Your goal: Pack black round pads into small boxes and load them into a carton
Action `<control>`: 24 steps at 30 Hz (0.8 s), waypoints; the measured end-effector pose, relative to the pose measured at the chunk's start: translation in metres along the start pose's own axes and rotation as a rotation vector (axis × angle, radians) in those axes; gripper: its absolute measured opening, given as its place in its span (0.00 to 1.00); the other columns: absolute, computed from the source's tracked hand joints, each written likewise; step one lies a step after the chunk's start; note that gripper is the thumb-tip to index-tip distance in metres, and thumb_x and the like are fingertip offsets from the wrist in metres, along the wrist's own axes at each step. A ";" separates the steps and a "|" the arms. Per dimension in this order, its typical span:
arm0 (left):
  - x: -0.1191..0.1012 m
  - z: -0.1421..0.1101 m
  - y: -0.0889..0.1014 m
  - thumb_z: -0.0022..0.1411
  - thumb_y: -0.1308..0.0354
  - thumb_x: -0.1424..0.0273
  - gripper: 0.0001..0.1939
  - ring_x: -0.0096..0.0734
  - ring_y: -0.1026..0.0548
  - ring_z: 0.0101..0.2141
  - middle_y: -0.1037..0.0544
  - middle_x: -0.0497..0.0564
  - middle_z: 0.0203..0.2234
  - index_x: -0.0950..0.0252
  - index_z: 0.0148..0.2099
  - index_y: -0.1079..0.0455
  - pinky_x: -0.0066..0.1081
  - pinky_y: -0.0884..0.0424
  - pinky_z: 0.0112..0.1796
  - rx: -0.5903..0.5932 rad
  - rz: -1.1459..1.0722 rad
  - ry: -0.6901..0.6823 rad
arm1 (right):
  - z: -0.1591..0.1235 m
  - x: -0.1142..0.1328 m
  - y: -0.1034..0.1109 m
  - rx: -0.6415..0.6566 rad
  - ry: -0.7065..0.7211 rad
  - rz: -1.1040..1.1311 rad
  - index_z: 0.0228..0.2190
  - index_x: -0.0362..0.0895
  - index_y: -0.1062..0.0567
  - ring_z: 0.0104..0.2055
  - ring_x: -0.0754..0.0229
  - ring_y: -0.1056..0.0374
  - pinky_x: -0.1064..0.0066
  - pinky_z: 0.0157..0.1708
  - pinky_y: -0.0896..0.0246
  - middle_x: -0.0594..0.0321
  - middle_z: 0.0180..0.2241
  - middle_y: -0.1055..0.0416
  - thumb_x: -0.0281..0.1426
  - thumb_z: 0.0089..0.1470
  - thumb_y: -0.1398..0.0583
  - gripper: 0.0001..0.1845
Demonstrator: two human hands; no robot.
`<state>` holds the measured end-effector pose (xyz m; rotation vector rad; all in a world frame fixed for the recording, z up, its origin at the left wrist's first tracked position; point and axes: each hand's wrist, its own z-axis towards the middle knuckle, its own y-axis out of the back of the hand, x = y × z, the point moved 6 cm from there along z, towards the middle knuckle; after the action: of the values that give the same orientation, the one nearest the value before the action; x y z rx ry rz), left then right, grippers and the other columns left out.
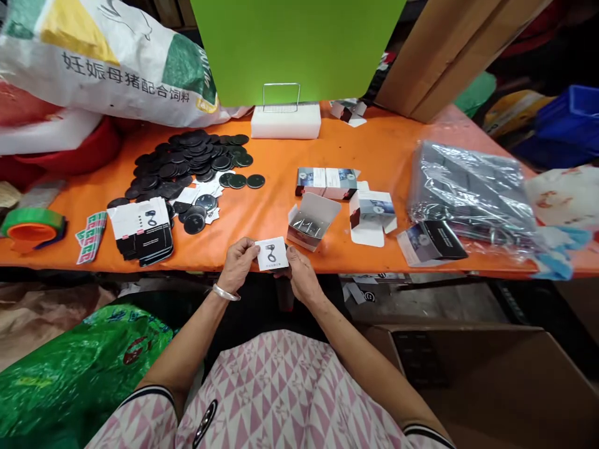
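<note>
Between both hands, just over the table's front edge, is a small white leaflet (272, 254) printed with a picture of a device. My left hand (238, 265) pinches its left side, a silver bangle on the wrist. Fingers of my right hand (302, 272) close on its right side, with something dark just under it. Right behind, an open small box (309, 223) shows clear wrapping or plastic inside. Another open box (373, 215) lies to its right, and closed printed boxes (326, 182) stand behind. On the left are a stack of leaflets (143, 231) and a heap of black discs (187, 159).
A plastic-wrapped grey stack (470, 187) and a flattened printed box (433, 242) lie at right. A white foam block (286, 122) stands at the back before a green panel (299, 50). Tape rolls (32, 227) are far left; a large carton (496, 374) sits below right.
</note>
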<state>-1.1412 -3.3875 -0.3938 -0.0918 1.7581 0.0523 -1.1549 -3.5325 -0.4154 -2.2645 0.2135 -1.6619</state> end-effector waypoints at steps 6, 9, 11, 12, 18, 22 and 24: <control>-0.001 0.002 -0.018 0.51 0.38 0.62 0.13 0.23 0.33 0.23 0.31 0.43 0.20 0.64 0.26 0.35 0.27 0.32 0.27 0.088 0.053 -0.007 | -0.012 0.008 0.016 -0.091 0.077 -0.127 0.34 0.43 0.26 0.28 0.61 0.33 0.72 0.25 0.35 0.64 0.27 0.27 0.44 0.48 0.37 0.17; -0.011 0.014 -0.025 0.54 0.38 0.61 0.12 0.28 0.27 0.29 0.26 0.48 0.29 0.65 0.33 0.32 0.29 0.29 0.31 0.163 0.063 -0.045 | -0.017 0.024 0.034 -0.160 0.162 -0.194 0.36 0.43 0.26 0.31 0.59 0.31 0.69 0.31 0.33 0.63 0.31 0.25 0.40 0.49 0.40 0.16; -0.022 0.032 -0.033 0.52 0.36 0.63 0.18 0.35 0.26 0.43 0.25 0.54 0.44 0.64 0.44 0.31 0.32 0.28 0.38 0.190 0.121 -0.142 | -0.024 0.045 0.047 -0.196 0.234 -0.316 0.38 0.42 0.27 0.34 0.58 0.30 0.67 0.35 0.33 0.61 0.34 0.24 0.39 0.50 0.42 0.16; -0.025 0.042 -0.041 0.49 0.34 0.65 0.25 0.39 0.29 0.51 0.28 0.56 0.51 0.63 0.49 0.32 0.34 0.29 0.43 0.223 0.163 -0.182 | -0.027 0.057 0.054 -0.214 0.267 -0.390 0.38 0.42 0.28 0.34 0.57 0.30 0.67 0.35 0.33 0.60 0.34 0.24 0.39 0.51 0.42 0.15; -0.013 0.074 -0.104 0.41 0.30 0.66 0.37 0.40 0.26 0.45 0.24 0.55 0.45 0.65 0.55 0.35 0.36 0.30 0.45 0.610 0.044 -0.123 | -0.031 0.131 0.075 -0.360 0.498 -0.833 0.42 0.43 0.30 0.33 0.57 0.31 0.67 0.33 0.37 0.59 0.33 0.25 0.37 0.58 0.48 0.14; -0.008 0.058 -0.089 0.41 0.28 0.65 0.29 0.35 0.26 0.38 0.24 0.50 0.36 0.66 0.45 0.32 0.32 0.32 0.41 0.463 0.138 -0.181 | -0.017 0.153 0.047 -0.273 0.726 -1.204 0.43 0.43 0.28 0.37 0.56 0.32 0.66 0.38 0.41 0.56 0.37 0.25 0.29 0.60 0.50 0.13; -0.010 0.041 -0.070 0.43 0.28 0.64 0.27 0.35 0.27 0.38 0.24 0.50 0.37 0.65 0.45 0.31 0.31 0.33 0.41 0.399 0.251 -0.228 | -0.008 0.146 0.026 -0.135 0.763 -1.427 0.40 0.42 0.27 0.38 0.55 0.34 0.65 0.39 0.45 0.55 0.35 0.26 0.26 0.59 0.50 0.13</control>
<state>-1.0926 -3.4530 -0.3908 0.4105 1.5138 -0.1027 -1.1154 -3.6029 -0.2903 -1.6410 -1.4761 -3.1195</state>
